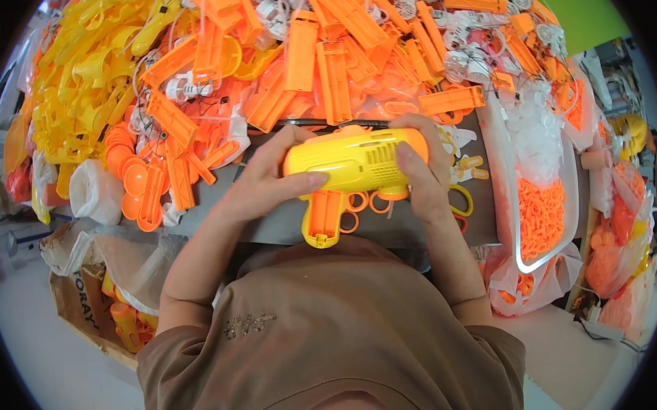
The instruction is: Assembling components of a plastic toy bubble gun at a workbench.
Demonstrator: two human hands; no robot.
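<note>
A yellow and orange plastic toy gun [348, 161] is held up between both hands above the grey work table [270, 221], its orange-lined grip pointing down toward me. My left hand [274, 182] is closed round one end, thumb lying along the yellow shell. Round the other end, near the vent slots, my right hand [424, 163] is closed with its thumb on the top of the shell. The fingers behind the toy are hidden. Just below it on the table are several orange rings [349, 220]. A yellow-green looped handle [460, 199] shows beside my right wrist.
Yellow shell parts [85, 91] are heaped at the far left. Orange battery-box-like parts [333, 82] and white wired mechanisms [477, 63] pile up across the back. A clear bin [514, 225] at right holds small orange pieces [541, 220]. A brown paper bag [78, 311] stands at lower left.
</note>
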